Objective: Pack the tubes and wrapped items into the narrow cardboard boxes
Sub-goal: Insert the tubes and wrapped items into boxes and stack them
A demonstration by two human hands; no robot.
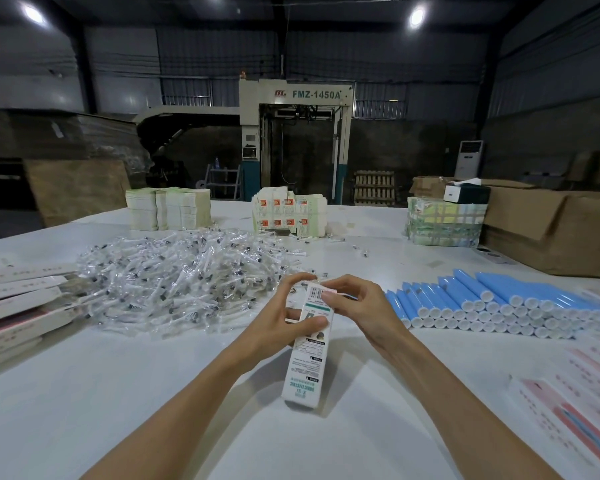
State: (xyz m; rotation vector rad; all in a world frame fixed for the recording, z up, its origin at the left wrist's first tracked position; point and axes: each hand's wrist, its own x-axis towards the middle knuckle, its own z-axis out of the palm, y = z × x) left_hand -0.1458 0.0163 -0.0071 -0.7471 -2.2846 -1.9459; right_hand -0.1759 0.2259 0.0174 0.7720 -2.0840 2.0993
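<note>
I hold a narrow white cardboard box (305, 362) with green print, standing on end on the white table (153, 393). My left hand (284, 317) grips its upper part from the left. My right hand (357, 306) has its fingers on the top flap by the barcode. A big heap of clear-wrapped items (174, 275) lies behind and to the left. Rows of blue tubes (492, 303) with white caps lie stacked on the right.
Filled narrow boxes (18, 306) are piled at the left edge, and flat pink-printed boxes (575, 393) lie at the right. Stacks of flat cartons (168, 207) (288, 211) stand at the back, beside a wrapped bundle (444, 221) and a large brown carton (551, 223).
</note>
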